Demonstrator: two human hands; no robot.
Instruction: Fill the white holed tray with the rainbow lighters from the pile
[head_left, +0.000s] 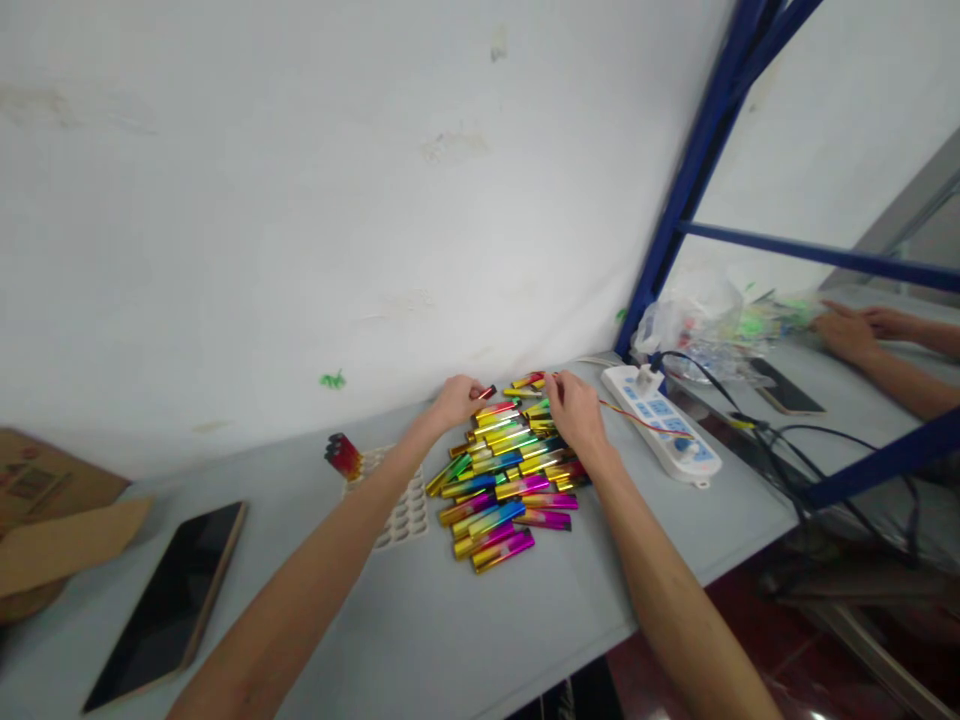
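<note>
My left hand is closed in a pinch on a small shiny red tube with a dark end, at the far side of a pile. Across from it, my right hand has its fingers pressed together around a thin red-and-yellow wire, which runs right to the power strip. Below both hands lies the pile of shiny metallic tubes in gold, purple, blue, green and red. Partly behind my left forearm is a white tray with round holes. Several red-and-gold tubes with dark tops stand upright at its far left corner.
A white power strip with plugs lies right of the pile. Blue rack posts divide off another surface, where a co-worker's hands, plastic bags and a phone are. At left are a dark tablet and cardboard. A wall runs behind.
</note>
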